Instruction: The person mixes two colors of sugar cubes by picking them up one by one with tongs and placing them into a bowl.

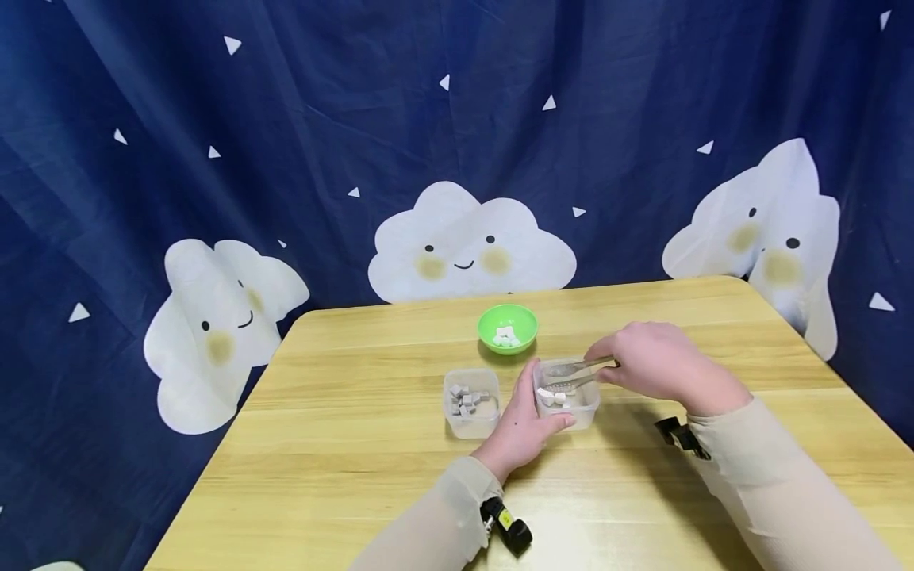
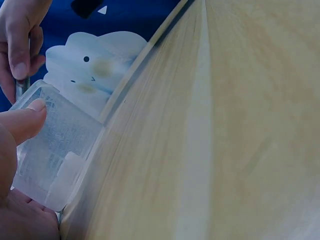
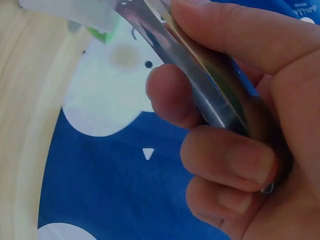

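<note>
Right hand [image 1: 650, 361] clamped fingers on silver metal tongs [image 1: 574, 384]; left hand [image 1: 524, 432] gripped clear square plastic box [image 1: 580, 418]. Steady box, gentle squeeze suited small white blocks [image 1: 559, 399].

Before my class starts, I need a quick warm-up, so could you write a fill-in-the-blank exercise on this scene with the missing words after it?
1. The metal tongs are held in the ____ hand.
2. Counting the one in the left hand, there are ____ clear plastic containers.
3. The bowl beyond these containers is colored ____.
4. The dark blue curtain is printed with large white ____ that have faces.

Missing words: right; two; green; clouds.
</note>
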Tool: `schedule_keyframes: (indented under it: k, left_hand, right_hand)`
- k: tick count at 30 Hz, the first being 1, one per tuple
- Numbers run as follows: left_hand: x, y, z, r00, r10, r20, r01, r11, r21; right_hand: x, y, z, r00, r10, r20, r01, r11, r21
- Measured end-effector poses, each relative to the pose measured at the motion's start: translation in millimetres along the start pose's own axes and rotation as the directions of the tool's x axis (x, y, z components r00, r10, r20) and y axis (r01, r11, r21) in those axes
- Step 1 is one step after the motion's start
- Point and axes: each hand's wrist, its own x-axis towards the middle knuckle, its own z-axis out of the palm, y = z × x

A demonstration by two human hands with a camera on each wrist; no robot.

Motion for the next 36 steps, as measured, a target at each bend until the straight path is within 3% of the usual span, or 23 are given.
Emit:
schedule_keyframes:
  k: [4,15,29,36]
  left_hand:
    - [-0.5,1.0,0.1,1.000,-0.010,0.002,0.010,1.000,0.008]
    - [-1.8,2.2,0.1,1.000,-0.009,0.005,0.009,1.000,0.010]
    - [-2.8,3.2,-1.3,1.000,-0.015,0.003,0.015,1.000,0.021]
    - [-2.3,3.0,-1.4,1.000,-0.025,-0.002,0.025,0.999,0.021]
  right_hand:
    - [-2.0,0.1,-4.8,1.000,-0.006,-0.005,0.006,1.000,-0.004]
    - [5.8,-8.8,4.5,0.995,-0.047,0.092,0.049,0.999,-0.009]
    - [0.7,-12.4,1.9,0.996,-0.081,0.031,0.080,0.997,0.018]
    - [-7.0,-5.2,-6.1,0.998,-0.055,0.002,0.055,0.997,0.046]
